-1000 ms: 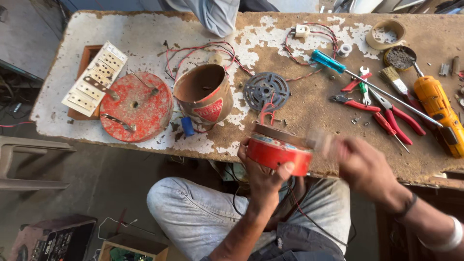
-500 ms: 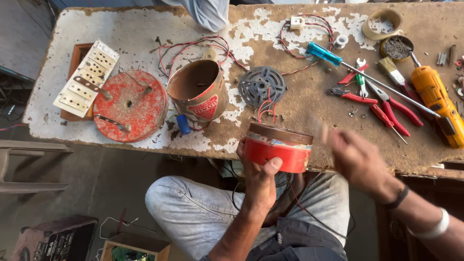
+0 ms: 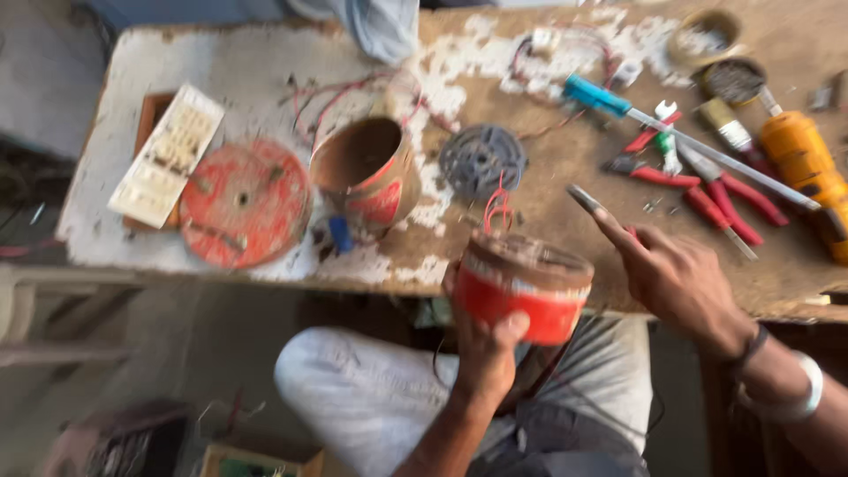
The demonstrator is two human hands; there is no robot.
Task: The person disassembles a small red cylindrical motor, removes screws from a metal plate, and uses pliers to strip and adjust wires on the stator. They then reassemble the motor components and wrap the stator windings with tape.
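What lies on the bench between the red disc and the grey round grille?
In the head view, an open rusty red can lies tipped between the red disc and the grey grille.

A worn wooden workbench [image 3: 221, 53] with flaking white paint stands over grey floor [image 3: 203, 344].

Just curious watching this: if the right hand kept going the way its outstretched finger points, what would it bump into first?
Probably the grey slotted disc on the workbench; the right hand points up-left toward it, though blur and depth leave this uncertain.
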